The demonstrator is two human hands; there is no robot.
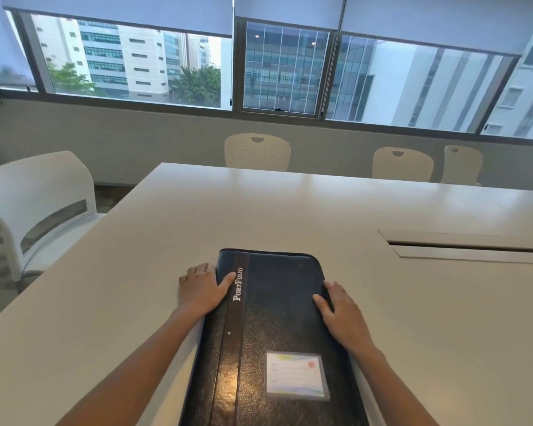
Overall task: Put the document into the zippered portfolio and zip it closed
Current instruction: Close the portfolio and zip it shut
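A black zippered portfolio lies closed and flat on the white table, its long side pointing away from me. "PortFolio" is printed on a brown strip near its left edge, and a clear card pocket sits on the cover. My left hand grips the left edge, thumb on the cover. My right hand holds the right edge, thumb on top as well. No document is in sight.
A long cable slot is cut into the table at the right. White chairs stand at the left and along the far side. Windows run along the back wall.
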